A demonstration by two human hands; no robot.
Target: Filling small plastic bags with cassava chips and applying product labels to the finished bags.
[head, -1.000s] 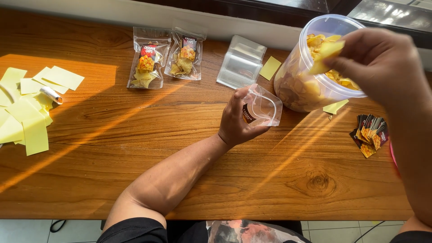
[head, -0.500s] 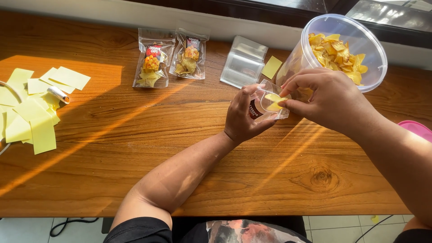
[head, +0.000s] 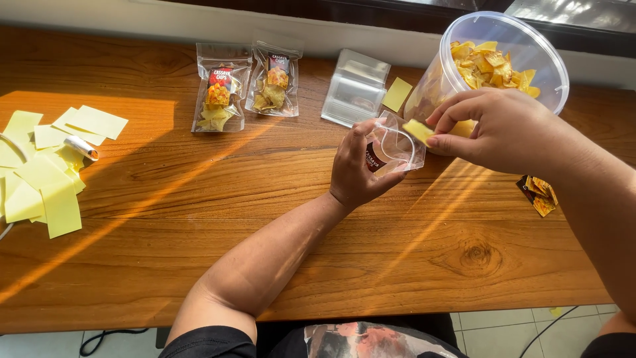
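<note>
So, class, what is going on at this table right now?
A person is filling small pouches with yellow chips. The left hand holds a clear pouch open, while the right hand pinches a chip at its mouth. A tub of chips stands just behind. Two filled pouches lie further back on the table, beside a stack of empty ones. Yellow paper slips lie at the left.

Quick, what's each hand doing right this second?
Left hand: closed around a small clear pouch, holding its mouth open.
Right hand: fingers pinching a yellow chip at the pouch's mouth.
</note>
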